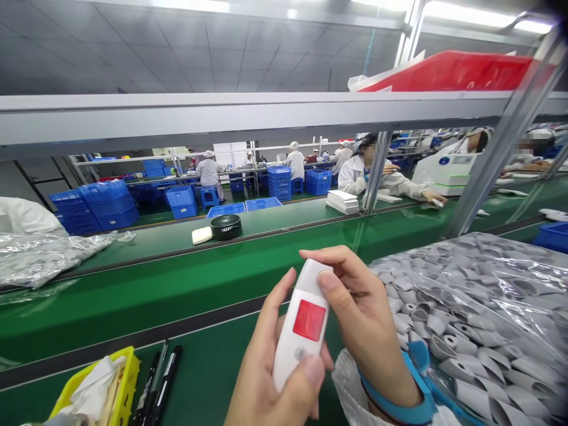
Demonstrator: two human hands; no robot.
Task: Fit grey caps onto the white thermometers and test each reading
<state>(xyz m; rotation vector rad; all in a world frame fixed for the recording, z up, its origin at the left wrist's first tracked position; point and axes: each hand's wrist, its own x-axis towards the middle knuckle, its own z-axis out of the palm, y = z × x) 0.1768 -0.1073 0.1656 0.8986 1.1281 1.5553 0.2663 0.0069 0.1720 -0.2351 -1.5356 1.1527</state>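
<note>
A white handheld thermometer [290, 337], with a red square window and a round button, is held tilted between both hands above the green bench. My left hand [277, 367] wraps its lower body, with the thumb near the button. My right hand [359, 307] grips the light grey cap [316, 277] at its upper end, thumb on the front and index finger over the top. A blue wrist strap [399, 396] circles my right wrist. Close on the right, a clear plastic bag [501, 260] holds many loose grey caps [470, 355].
A yellow basket [128, 378] with white tissue and several pens [164, 384] lie at the lower left. Across the green conveyor [133, 307] are a black round fan-like part [226, 226] and stacked white boxes [342, 201]. A metal post [497, 142] stands right. A co-worker [355, 174] sits opposite.
</note>
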